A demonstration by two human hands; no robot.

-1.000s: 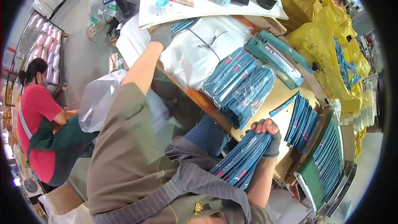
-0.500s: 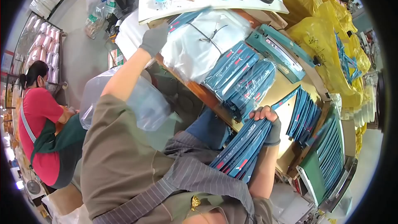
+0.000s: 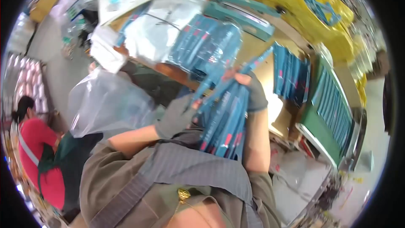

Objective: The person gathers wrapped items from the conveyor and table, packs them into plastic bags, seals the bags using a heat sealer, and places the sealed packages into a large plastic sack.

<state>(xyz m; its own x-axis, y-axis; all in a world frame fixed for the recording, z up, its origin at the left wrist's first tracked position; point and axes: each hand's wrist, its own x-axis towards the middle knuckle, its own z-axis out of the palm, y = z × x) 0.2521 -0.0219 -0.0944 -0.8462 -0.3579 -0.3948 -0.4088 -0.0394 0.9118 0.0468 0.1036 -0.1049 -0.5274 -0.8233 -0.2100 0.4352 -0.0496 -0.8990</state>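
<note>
My right hand (image 3: pixel 252 90), in a grey fingerless glove, is closed around the upper part of a fanned bundle of slim blue packets (image 3: pixel 225 120) with red marks. The bundle hangs down against my apron. My left hand (image 3: pixel 177 116), gloved alike, is at the bundle's left side. Its fingers pinch the lower end of a slim blue packet (image 3: pixel 207 86) that slants up toward my right hand; motion blurs the fingertips. Beyond, clear-wrapped packs of blue packets (image 3: pixel 196 40) lie on the table beside a stack of clear plastic bags (image 3: pixel 154 31) tied with dark cord.
A teal sealing-machine-like device (image 3: pixel 240 19) stands at the back. More blue packets (image 3: pixel 291 74) stand in a row at right, near a green tray (image 3: pixel 325 120) of them. Yellow sacks (image 3: pixel 295 4) are behind. A clear plastic bag (image 3: pixel 107 105) and a seated co-worker (image 3: pixel 40 156) are at left.
My left hand has come back from the tied bag stack to the bundle and now pinches a blue packet. My right hand keeps its hold. The view has shifted.
</note>
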